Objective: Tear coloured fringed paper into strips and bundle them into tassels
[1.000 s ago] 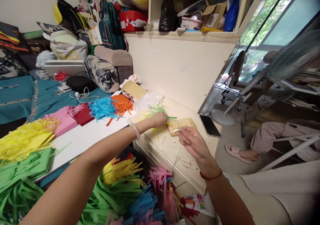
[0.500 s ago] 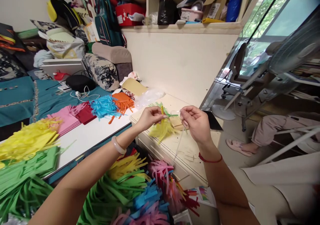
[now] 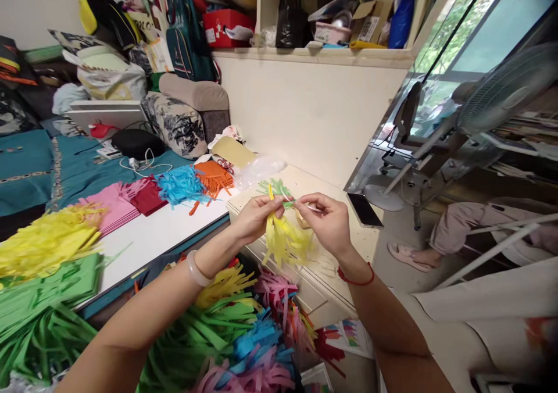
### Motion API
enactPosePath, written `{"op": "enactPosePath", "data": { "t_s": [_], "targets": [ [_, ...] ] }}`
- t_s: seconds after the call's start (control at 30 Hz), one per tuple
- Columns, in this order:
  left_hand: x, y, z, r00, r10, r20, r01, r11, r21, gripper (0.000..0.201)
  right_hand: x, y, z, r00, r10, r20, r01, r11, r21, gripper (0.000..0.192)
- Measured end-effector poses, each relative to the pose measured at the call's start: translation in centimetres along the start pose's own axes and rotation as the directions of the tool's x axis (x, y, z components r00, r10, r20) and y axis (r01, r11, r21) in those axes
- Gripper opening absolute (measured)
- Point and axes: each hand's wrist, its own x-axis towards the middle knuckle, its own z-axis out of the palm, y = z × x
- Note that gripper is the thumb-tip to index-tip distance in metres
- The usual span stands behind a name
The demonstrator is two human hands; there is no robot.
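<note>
My left hand point(image 3: 255, 217) is closed, pinching the top of a yellow fringed paper tassel point(image 3: 285, 236) that hangs below the fingers. Green fringe strips point(image 3: 274, 189) stick out just beyond these fingertips. My right hand point(image 3: 329, 221) is closed too, its thumb and forefinger on a thin white string point(image 3: 314, 208), at the end of a green strip that reaches across from the left hand. The two hands nearly meet above a cream cabinet top point(image 3: 322, 184). What lies inside the right hand's curled fingers is hidden.
A phone point(image 3: 365, 210) lies on the cabinet's right side. Fringed paper stacks in yellow point(image 3: 52, 236), green point(image 3: 65, 288), blue point(image 3: 181, 185) and orange point(image 3: 217, 175) line a white board. More tassels point(image 3: 209, 335) are heaped below my arms. At right stand a fan point(image 3: 510, 88) and a seated person's leg point(image 3: 457, 224).
My right hand has moved left and slightly down, bringing its fingertips close to my left hand. My left hand has shifted a little left and down with the yellow tassel, which now hangs lower.
</note>
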Motion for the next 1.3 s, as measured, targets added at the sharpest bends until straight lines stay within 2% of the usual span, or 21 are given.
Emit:
{"op": "enactPosePath", "data": {
  "t_s": [0.07, 0.17, 0.33, 0.43, 0.53, 0.63, 0.73, 0.83, 0.93, 1.3],
  "targets": [
    [0.1, 0.2, 0.4, 0.997, 0.039, -0.07, -0.039, 0.999, -0.003, 0.034, -0.3, 0.4, 0.3, 0.999, 0.037, 0.033, -0.04, 0.997, 0.068, 0.017],
    [0.1, 0.1, 0.9, 0.984, 0.122, -0.127, -0.112, 0.991, 0.078, 0.032, -0.6, 0.5, 0.6, 0.992, 0.088, 0.085, -0.1, 0.984, 0.149, 0.019],
    [-0.8, 0.0, 1.2, 0.968, 0.221, -0.123, -0.188, 0.954, 0.234, 0.026, -0.4, -0.2, 0.8, 0.993, 0.102, 0.057, -0.109, 0.984, 0.144, 0.019],
    [-1.6, 0.4, 1.1, 0.973, 0.226, -0.036, -0.21, 0.945, 0.249, 0.025, -0.5, -0.8, 0.5, 0.998, 0.061, 0.022, -0.063, 0.989, 0.131, 0.014],
    [-2.6, 1.0, 0.9, 0.982, 0.149, 0.115, -0.175, 0.948, 0.265, 0.029, -0.8, -1.7, 0.0, 1.0, 0.008, 0.027, -0.011, 0.993, 0.121, 0.013],
    [-3.5, 1.2, 0.8, 0.973, 0.094, 0.21, -0.163, 0.926, 0.34, 0.023, -1.5, -2.8, -0.2, 0.995, -0.091, 0.047, 0.092, 0.996, -0.012, 0.013],
    [-4.1, 1.3, 1.0, 0.957, 0.093, 0.274, -0.198, 0.902, 0.385, 0.02, -2.2, -3.8, -0.2, 0.971, -0.226, 0.082, 0.237, 0.956, -0.173, 0.011],
    [-4.2, 1.3, 1.2, 0.949, 0.096, 0.302, -0.219, 0.886, 0.408, 0.02, -2.6, -4.5, -0.2, 0.949, -0.305, 0.074, 0.314, 0.92, -0.234, 0.01],
    [-4.3, 1.4, 1.3, 0.949, 0.083, 0.303, -0.216, 0.871, 0.44, 0.021, -2.7, -4.7, -0.2, 0.944, -0.325, 0.053, 0.328, 0.914, -0.239, 0.01],
    [-4.6, 1.6, 1.6, 0.945, 0.068, 0.319, -0.215, 0.865, 0.453, 0.023, -3.0, -4.6, -0.1, 0.962, -0.268, 0.053, 0.272, 0.937, -0.219, 0.01]
  ]
}}
